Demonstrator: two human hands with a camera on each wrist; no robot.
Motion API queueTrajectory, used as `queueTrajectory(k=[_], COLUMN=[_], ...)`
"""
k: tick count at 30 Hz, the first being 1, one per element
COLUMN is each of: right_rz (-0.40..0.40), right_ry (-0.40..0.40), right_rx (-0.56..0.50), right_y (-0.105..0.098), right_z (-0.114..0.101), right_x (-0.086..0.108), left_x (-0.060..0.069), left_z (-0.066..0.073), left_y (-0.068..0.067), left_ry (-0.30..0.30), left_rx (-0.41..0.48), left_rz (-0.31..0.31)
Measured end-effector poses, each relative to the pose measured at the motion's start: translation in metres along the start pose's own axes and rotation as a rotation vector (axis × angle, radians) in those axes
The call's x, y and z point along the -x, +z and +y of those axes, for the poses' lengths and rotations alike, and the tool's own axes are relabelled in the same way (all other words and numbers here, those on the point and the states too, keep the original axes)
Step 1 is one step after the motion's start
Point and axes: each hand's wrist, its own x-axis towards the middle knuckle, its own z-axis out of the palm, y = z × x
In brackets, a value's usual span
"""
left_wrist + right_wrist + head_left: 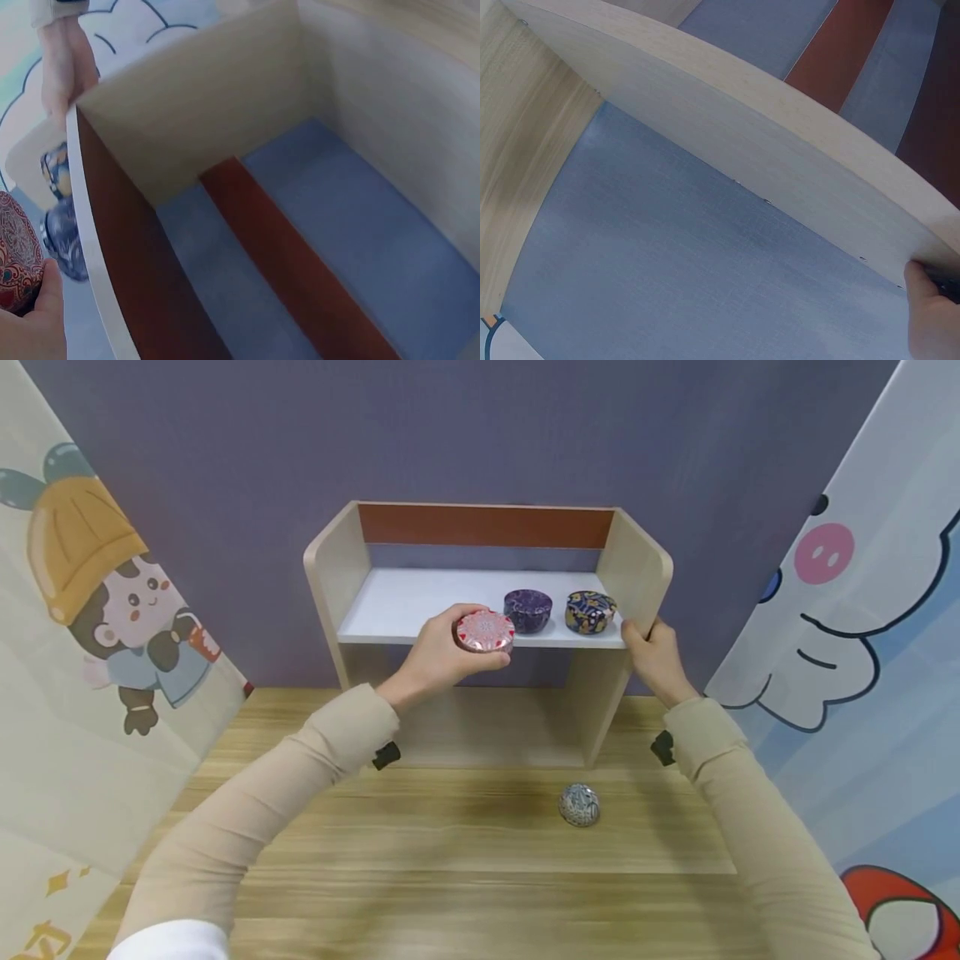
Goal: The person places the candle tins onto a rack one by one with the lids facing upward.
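My left hand [442, 652] holds a round tin [486, 632] with a pink and red patterned lid, just in front of the upper shelf board [420, 602]. The same tin [16, 255] shows at the left edge of the left wrist view. On the board stand a dark purple tin [528, 612] and a navy tin with yellow flowers [590, 612], both right of the held one. My right hand [658, 658] grips the front edge of the right side panel [637, 560]; in the right wrist view, part of this hand [934, 319] rests against the panel's outer face.
A grey-and-white patterned round tin [580, 804] lies on the wood-grain tabletop [450, 877] before the small shelf unit. Behind stands a blue-grey wall [480, 435]. Cartoon-printed sheets [142, 635] flank both sides.
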Motion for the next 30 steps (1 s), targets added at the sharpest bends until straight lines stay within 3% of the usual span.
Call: queueTrajectory(k=[7, 13, 20, 30], right_rz=[0.01, 0.013, 0.008, 0.01], right_ry=[-0.022, -0.032, -0.023, -0.042], right_rx=[0.009, 0.019, 0.016, 0.024], right_y=[-0.001, -0.002, -0.002, -0.002], right_z=[0.0, 0.001, 0.001, 0.002], right_x=[0.0, 0.001, 0.002, 0.0], left_x=[-0.017, -0.031, -0.045, -0.053], left_z=[0.0, -0.007, -0.017, -0.023], left_y=[-0.013, -0.017, -0.022, -0.026], left_ry=[0.0, -0.023, -0.011, -0.06], left_rx=[-0.055, -0.082, -0.065, -0.056], left_rz=[0.067, 0.077, 0.032, -0.025])
